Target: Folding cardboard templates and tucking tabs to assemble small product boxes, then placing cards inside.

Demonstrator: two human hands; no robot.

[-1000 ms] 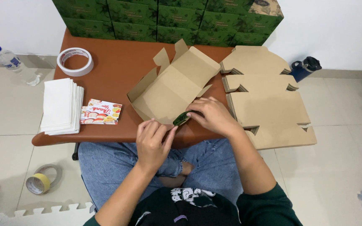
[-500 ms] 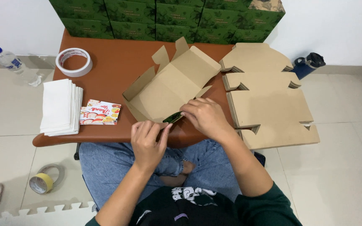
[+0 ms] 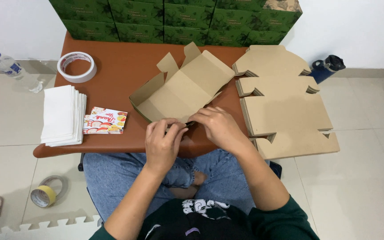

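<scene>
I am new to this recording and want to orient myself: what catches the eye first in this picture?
First, the left hand and right hand meeting at the near edge of a half-folded cardboard box in the middle of the brown table. To its right lies a stack of flat cardboard blanks, and green boxes line the far edge.

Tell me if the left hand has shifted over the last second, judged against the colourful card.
Yes. The left hand has come up from below the table edge to the near flap of the half-folded cardboard box, nearer the colourful card.
</scene>
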